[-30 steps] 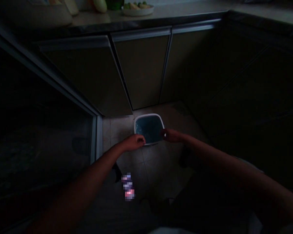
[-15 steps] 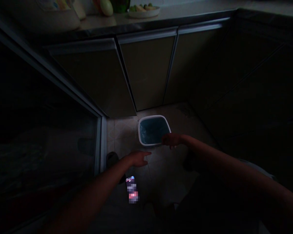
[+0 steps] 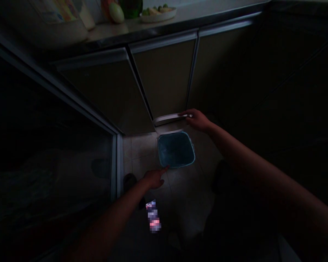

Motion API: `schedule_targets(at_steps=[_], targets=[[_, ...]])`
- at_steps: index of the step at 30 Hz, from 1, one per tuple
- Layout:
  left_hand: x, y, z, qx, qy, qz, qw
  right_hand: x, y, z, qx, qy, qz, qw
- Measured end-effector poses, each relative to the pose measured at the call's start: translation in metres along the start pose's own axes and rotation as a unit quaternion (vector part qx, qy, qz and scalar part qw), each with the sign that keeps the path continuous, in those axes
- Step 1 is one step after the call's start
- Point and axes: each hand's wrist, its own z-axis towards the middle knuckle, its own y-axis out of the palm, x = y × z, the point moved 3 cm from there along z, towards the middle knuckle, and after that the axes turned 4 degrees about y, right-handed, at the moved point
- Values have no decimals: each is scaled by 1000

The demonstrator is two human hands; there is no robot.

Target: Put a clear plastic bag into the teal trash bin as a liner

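Note:
A teal plastic trash bin [image 3: 177, 140] stands on the tiled floor before the cabinets, its mouth facing up. Tilted up at the bin's far edge is a white rim ring [image 3: 168, 117]. My right hand [image 3: 196, 120] is closed on the ring's far right part. At the bin's near edge, my left hand [image 3: 153, 179] has its index finger stretched out and its thumb apart. The fingertip is at the rim; dim light hides whether it presses there. I cannot tell whether a bag lines the bin.
A lit phone [image 3: 153, 216] with a blurred screen is below my left hand. Cabinet doors [image 3: 164, 72] rise behind the bin, under a counter with a plate of food [image 3: 158, 15]. A sliding-door frame [image 3: 116, 163] stands at left. A dark shoe [image 3: 130, 181] shows near my left wrist.
My right hand has moved up and away from the bin's near right corner, lifting the white ring off the rim and tilting it. My left index finger has come to the near rim.

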Motion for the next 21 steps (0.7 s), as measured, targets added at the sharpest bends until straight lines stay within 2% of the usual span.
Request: schedule_targets(at_steps=[2, 3, 6, 9, 12, 14, 16, 18, 20, 21], targets=[[-1, 0, 2, -2, 2, 3, 1000, 6, 4, 10, 49, -5, -33, 998], [-2, 0, 3, -2, 4, 2, 1000, 9, 7, 14, 54, 1, -44, 998], [-5, 1, 6, 5, 10, -11, 1000, 18, 16, 25, 36, 30, -56, 997], [-7, 2, 9, 22, 25, -28, 999, 22, 20, 30, 23, 30, -63, 997], [-12, 1, 14, 77, 45, -76, 993, 21, 17, 29, 29, 15, -69, 997], [-20, -3, 23, 146, 45, -150, 977, 20, 12, 27, 43, 9, -71, 997], [-34, -9, 35, 229, 24, -247, 941, 23, 7, 25, 71, 0, -67, 995], [-56, -14, 50, 306, -38, -364, 879, 30, 4, 23, 115, -4, -59, 992], [-79, -15, 64, 349, -119, -459, 808, 46, 6, 19, 159, 39, -42, 986], [-90, -14, 69, 356, -156, -489, 781, 58, 10, 15, 167, 89, -27, 982]])
